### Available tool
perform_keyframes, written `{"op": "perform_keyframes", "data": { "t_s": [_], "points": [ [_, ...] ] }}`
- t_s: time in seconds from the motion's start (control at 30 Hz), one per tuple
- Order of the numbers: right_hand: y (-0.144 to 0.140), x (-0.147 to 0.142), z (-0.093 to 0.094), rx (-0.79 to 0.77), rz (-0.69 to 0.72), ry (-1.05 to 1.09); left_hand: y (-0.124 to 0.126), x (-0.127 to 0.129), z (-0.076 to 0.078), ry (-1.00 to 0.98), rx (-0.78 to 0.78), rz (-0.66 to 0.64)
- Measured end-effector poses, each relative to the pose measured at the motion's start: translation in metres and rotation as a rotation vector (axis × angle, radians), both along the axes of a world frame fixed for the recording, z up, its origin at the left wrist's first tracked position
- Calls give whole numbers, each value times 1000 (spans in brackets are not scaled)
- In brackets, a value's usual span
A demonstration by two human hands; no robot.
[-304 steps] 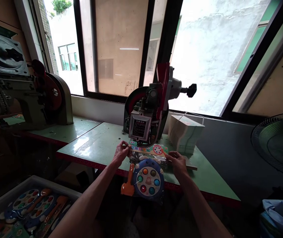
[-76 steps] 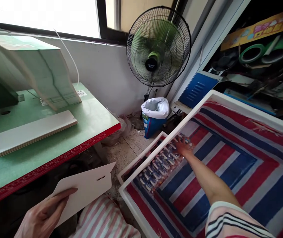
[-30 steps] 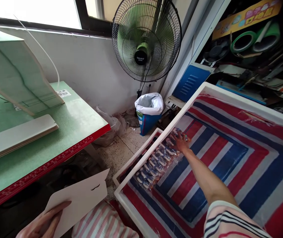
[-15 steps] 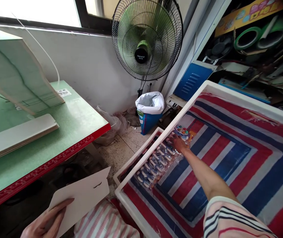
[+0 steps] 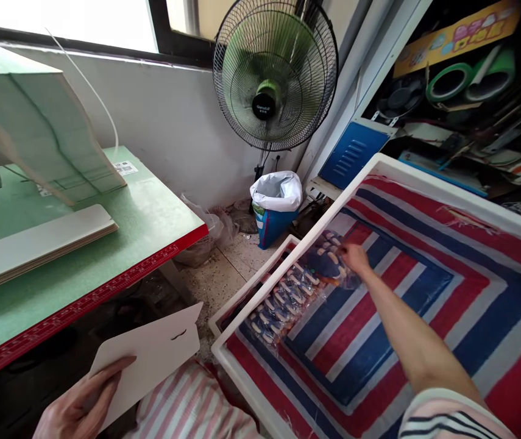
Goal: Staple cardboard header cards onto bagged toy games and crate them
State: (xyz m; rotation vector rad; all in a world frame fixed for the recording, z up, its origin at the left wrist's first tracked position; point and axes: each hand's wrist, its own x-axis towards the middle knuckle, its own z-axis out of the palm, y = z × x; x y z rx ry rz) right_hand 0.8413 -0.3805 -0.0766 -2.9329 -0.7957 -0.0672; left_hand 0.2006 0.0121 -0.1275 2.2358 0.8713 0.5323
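Since half a second ago, the right hand [image 5: 355, 257] has been shifting to the right, and blue is now showing beside it where coloured buttons were facing up. Nearest my view, the left hand [image 5: 80, 399] is clamping a white card [image 5: 150, 360] between its fingers, low beside the striped clothing [image 5: 191, 408]. Farther out, the right hand's fingers are curling together at the edge of a wrapped blue toy [image 5: 326, 263]; from here I'm not managing to tell whether they're gripping it. That toy is lying inside the white tray [image 5: 443, 188], at the far end of a packed row of wrapped toys [image 5: 283, 302]. For this step, I'm judging that a light touch is serving best: easing the toy snug against its neighbour, smoothing loose film instead of bunching it, and keeping the card clear. Off left, the green table [image 5: 150, 201] is bearing a stack of boards [image 5: 45, 244]; farthest away, a blue bag [image 5: 278, 224] and the fan [image 5: 264, 105] are standing near the wall.
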Motion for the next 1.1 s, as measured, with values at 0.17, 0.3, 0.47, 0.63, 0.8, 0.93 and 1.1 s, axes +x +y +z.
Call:
{"op": "perform_keyframes", "data": {
  "t_s": [0.17,0.3,0.47,0.63,0.8,0.93,1.1],
  "points": [
    [-36,-17,81,38,57,65,1,21,18,13,-61,-85],
    [-38,-63,101,100,162,305,-3,38,34,-27,-130,-92],
    [-11,-136,68,148,260,537,2,31,28,-43,-134,-74],
    [41,-235,-14,172,249,305,7,4,6,-31,-116,-62],
    [99,-349,-124,252,272,257,-1,-10,-1,-12,-107,-17],
    [101,-363,-146,372,344,395,-10,-13,-4,-18,-139,-26],
    [57,-249,-98,252,157,171,-15,-17,-19,-35,-144,4]
  ]
}}
